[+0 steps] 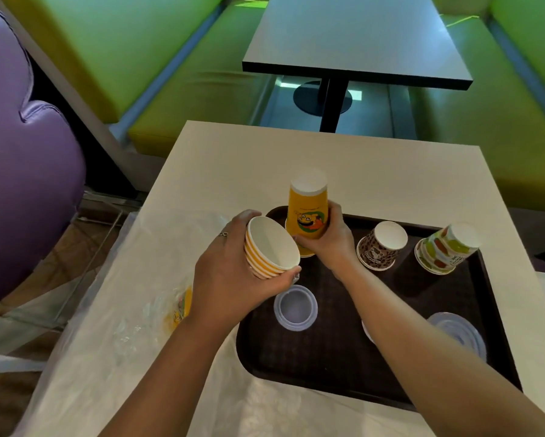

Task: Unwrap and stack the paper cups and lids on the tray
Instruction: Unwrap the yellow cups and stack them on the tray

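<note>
While gripped, striped cups (269, 249) taper.

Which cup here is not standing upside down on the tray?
The orange-striped cup, held tilted in the left hand with its open mouth showing. The yellow, leopard-print and green-patterned cups stand inverted.

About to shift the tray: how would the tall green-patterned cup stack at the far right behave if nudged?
The green-patterned cup stack looks light, thin paper, so it probably slides or topples easily. It stands tall, upside down on its rim on the tray, so it seems likely to tip, then roll in a curve.
</note>
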